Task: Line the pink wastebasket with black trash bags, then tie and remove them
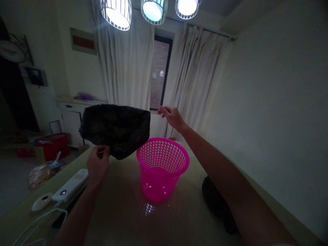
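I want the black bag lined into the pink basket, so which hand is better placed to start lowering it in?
Probably the left hand: it grips the black bag beside the pink basket. The right hand seems off it.

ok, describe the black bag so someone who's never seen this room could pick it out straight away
Start at the glossy table with the pink perforated basket standing on it. Just left of and above the basket's rim, the black bag hangs in the air, pinched at its lower edge by the left hand, while the right hand is raised by its upper right corner. It is the only crinkled, dark, airborne thing there.
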The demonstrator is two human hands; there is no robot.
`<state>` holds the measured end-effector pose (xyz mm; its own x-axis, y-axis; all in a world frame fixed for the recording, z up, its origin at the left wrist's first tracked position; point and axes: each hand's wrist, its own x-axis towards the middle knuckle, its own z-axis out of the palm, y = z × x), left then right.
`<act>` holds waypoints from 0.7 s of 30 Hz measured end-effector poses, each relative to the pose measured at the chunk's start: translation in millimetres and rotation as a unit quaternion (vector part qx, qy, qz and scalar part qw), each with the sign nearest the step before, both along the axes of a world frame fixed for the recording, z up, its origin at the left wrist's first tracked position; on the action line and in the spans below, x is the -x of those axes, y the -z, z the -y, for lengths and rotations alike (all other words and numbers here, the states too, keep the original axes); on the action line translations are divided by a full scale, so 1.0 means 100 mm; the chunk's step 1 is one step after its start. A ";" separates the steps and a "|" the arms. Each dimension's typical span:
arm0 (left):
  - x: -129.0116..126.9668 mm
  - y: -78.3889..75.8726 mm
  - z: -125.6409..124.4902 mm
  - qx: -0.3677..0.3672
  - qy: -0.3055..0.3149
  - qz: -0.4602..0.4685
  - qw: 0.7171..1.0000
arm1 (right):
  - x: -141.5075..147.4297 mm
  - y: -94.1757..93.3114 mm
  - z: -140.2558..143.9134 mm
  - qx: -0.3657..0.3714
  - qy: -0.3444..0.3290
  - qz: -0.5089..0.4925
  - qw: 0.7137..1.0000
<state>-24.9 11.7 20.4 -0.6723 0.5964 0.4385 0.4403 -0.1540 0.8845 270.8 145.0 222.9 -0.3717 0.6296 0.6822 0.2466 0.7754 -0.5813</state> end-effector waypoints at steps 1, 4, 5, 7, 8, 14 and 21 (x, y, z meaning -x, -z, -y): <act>0.03 0.12 0.00 0.018 0.010 0.004 1.000 | -0.15 0.05 0.12 -0.010 0.002 -0.003 1.000; 0.14 0.50 0.03 0.070 0.022 0.015 0.997 | -0.72 0.21 0.56 -0.014 0.053 0.001 0.998; 0.17 0.63 0.05 0.088 0.015 0.014 0.996 | -0.94 0.29 0.71 -0.005 0.081 0.013 0.997; 0.25 0.86 0.09 0.119 -0.005 0.003 0.993 | -1.41 0.52 0.99 0.015 0.155 0.051 0.987; 0.28 0.96 0.10 0.129 -0.012 -0.002 0.992 | -1.65 0.67 1.12 0.025 0.203 0.066 0.977; 0.05 1.07 0.15 0.050 -0.149 -0.045 0.987 | -3.00 1.77 1.70 0.165 0.370 0.162 0.900; -0.87 0.43 0.30 -0.187 0.168 -0.403 0.880 | -3.62 2.42 2.17 0.272 0.348 0.338 0.831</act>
<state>62.0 -18.3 -22.3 0.1349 0.4144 0.9001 0.7751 -0.6100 0.1647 632.7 -72.3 -18.9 0.0295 0.9995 0.0089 0.9381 -0.0246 -0.3456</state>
